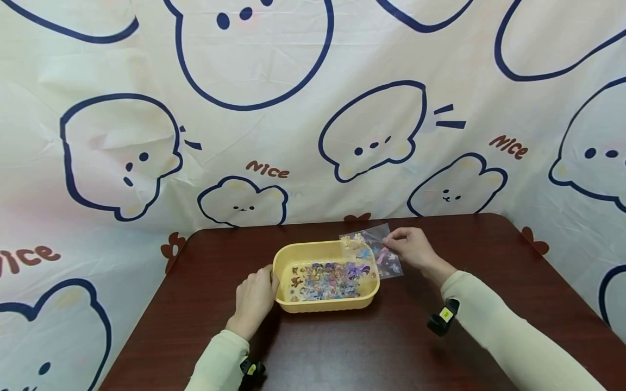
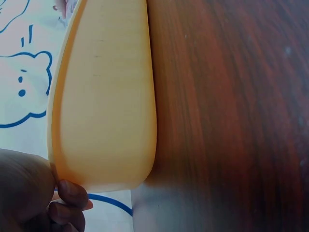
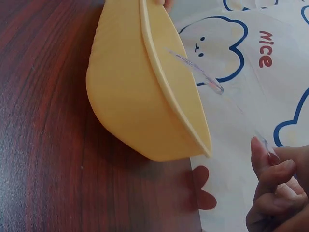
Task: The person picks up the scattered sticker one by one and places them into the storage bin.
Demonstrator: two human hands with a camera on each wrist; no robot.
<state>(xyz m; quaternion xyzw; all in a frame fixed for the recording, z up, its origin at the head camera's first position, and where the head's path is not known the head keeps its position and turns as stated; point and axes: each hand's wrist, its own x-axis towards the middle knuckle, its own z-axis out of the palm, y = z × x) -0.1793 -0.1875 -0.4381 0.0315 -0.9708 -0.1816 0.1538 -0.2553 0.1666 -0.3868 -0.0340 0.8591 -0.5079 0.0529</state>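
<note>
A yellow plastic basin (image 1: 325,308) stands on the table, with many small colourful cartoon stickers (image 1: 325,282) spread over its bottom. My left hand (image 1: 255,297) grips the basin's left end; in the left wrist view its curled fingers (image 2: 72,193) are at the rim. Between thumb and fingers, my right hand (image 1: 413,248) pinches a clear plastic sheet (image 1: 389,266) printed with small cartoon figures. That sheet overlaps the basin's far right corner in the head view. Seen nearly edge-on in the right wrist view, it slants from the right hand (image 3: 277,186) over the basin's rim.
The dark brown wooden table (image 1: 337,353) extends around the basin on all sides. Behind it hangs a pale cloth backdrop (image 1: 293,136) with blue-outlined cartoon bears, reaching down to the table's far edge. Black wrist cameras (image 1: 443,317) sit on both sleeves.
</note>
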